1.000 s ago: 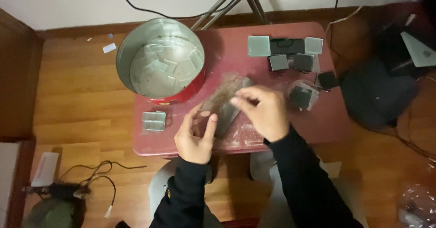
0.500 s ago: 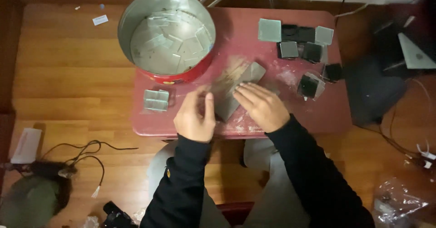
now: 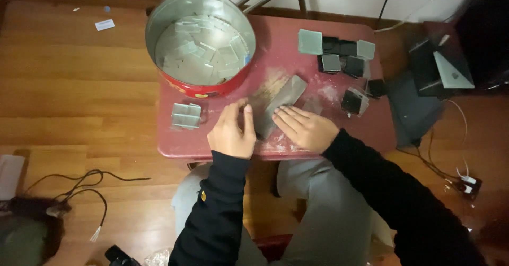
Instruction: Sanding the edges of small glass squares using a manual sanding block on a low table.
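Observation:
A long grey block (image 3: 279, 103) lies slantwise on the small red table (image 3: 286, 43), on a pale dusty patch. My left hand (image 3: 232, 132) rests flat by its near end, fingers and thumb against its left side. My right hand (image 3: 306, 127) lies flat next to its right side, fingertips touching the block. What may be pressed under the fingers is hidden. A round metal tin (image 3: 200, 40) with a red wall stands at the table's back left, holding several pale flat squares.
A small stack of grey squares (image 3: 186, 116) lies at the table's left front. Several grey and black squares (image 3: 339, 54) cluster at the back right. A dark bag (image 3: 424, 101) sits right of the table. Cables (image 3: 79, 186) trail over the wooden floor.
Both hands have come down from holding the block raised to lying flat on the table beside it. The view has shifted slightly.

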